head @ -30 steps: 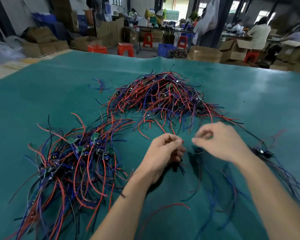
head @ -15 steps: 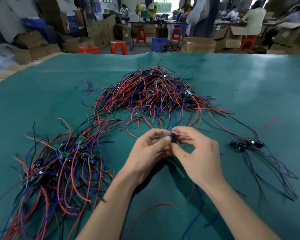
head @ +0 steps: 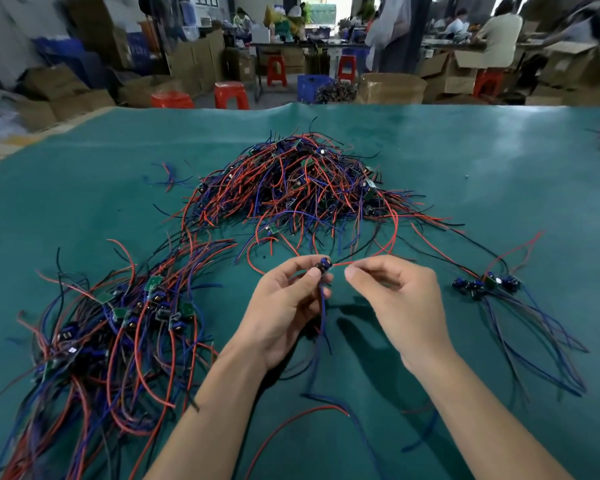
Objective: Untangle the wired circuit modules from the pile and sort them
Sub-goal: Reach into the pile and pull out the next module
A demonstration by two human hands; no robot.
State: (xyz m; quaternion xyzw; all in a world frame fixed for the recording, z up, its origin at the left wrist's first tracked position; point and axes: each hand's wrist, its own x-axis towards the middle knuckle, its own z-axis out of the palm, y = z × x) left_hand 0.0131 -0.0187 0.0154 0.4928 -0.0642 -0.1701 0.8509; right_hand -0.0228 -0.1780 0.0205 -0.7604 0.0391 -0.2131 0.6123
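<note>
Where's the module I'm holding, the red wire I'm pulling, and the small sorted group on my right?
module [head: 323,264], head view, its blue and black body.
red wire [head: 340,264], head view, stretch between the hands.
small sorted group [head: 484,283], head view, clustered module bodies.

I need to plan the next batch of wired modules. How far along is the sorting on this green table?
Done: a large sorted bundle lies at left, a small group at right. In hand: the left hand pinches one module while the right hand pulls its red wire straight. Left: the tangled pile behind is big, so roughly half remains.
</note>
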